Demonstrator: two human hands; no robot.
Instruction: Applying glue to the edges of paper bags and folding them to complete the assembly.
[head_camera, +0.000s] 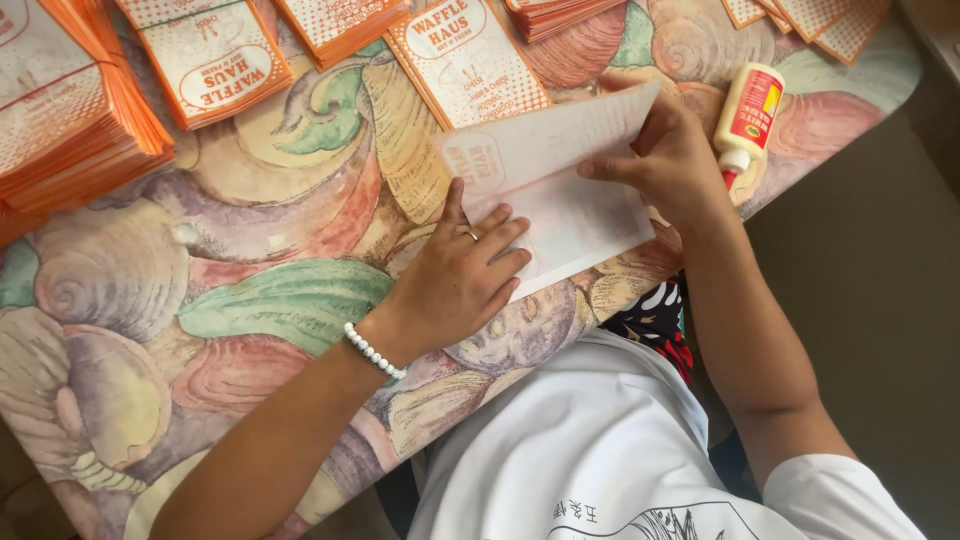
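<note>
Head view, nearest item?
— Left hand (462, 275), fingers spread flat, is pinning the white paper sheet (570, 215) at the table (250, 300) edge, steadying it.
— Beyond?
— Right hand (668, 160) is pinching its flap, folding. Glue bottle (748, 115) is lying alongside; orange printed stacks (70, 130) are waiting farthest.
</note>
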